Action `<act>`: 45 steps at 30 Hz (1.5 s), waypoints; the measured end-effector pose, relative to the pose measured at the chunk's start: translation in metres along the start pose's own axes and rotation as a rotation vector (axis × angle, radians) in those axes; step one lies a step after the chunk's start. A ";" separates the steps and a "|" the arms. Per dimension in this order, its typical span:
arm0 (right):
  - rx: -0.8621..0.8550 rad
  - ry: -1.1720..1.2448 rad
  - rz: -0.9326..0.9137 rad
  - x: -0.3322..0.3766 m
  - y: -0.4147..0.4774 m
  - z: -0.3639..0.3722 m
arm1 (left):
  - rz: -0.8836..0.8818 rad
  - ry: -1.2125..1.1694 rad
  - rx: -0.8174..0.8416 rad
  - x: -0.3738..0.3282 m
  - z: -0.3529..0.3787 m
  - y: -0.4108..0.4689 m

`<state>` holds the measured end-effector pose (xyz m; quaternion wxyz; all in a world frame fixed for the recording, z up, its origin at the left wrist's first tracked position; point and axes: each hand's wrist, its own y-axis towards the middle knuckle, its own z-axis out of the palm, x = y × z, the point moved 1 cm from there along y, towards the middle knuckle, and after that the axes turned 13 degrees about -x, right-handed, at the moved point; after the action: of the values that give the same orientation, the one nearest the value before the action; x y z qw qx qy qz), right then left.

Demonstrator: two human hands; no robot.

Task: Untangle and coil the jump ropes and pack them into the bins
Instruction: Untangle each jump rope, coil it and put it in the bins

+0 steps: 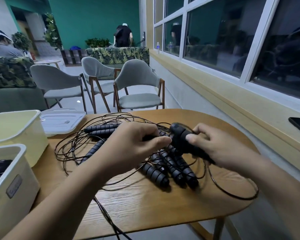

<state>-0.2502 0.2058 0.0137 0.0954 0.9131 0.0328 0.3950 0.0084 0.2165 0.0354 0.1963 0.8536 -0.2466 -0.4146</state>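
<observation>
1. Wooden tabletop (163, 201) with rounded right end, set beside a window wall; grey chairs (137, 87) beyond the far edge.
2. Tangle of jump ropes (100, 141) spread across the middle of the tabletop: thin dark cords in loose overlapping loops, one loop trailing over the near edge.
3. Ribbed black handles (170, 168) lying side by side near the centre, others toward the far left.
4. Left hand (128, 149), fingers (161, 141) pinched shut on a cord or handle end; exact object hidden.
5. Right hand (220, 149), fingers curled closed round a black handle (182, 137) raised above the pile.
6. Two pale bins (15, 129) at the left edge; nearer bin (10, 187) already holding dark items.
7. Handling, by judgement: cords light, springy, prone to snagging; handles rigid, grippy, best place to hold while drawing cord free.
</observation>
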 end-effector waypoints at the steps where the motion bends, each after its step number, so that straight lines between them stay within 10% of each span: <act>1: 0.046 -0.057 -0.015 0.002 -0.003 0.004 | 0.006 -0.021 -0.011 0.000 0.000 0.000; 16: 0.531 0.366 -0.163 0.035 -0.035 0.010 | -0.172 -0.349 0.087 0.024 0.009 0.006; 29: 0.141 0.768 -0.028 0.018 -0.015 -0.003 | -0.137 0.030 0.098 0.014 0.049 0.002; 45: -0.029 0.260 0.095 0.005 -0.004 0.015 | 0.276 0.308 0.085 0.007 0.048 -0.005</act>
<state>-0.2360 0.2078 0.0067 0.0849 0.8532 -0.0044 0.5146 -0.0256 0.2102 0.0007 0.2506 0.8726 -0.3455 -0.2375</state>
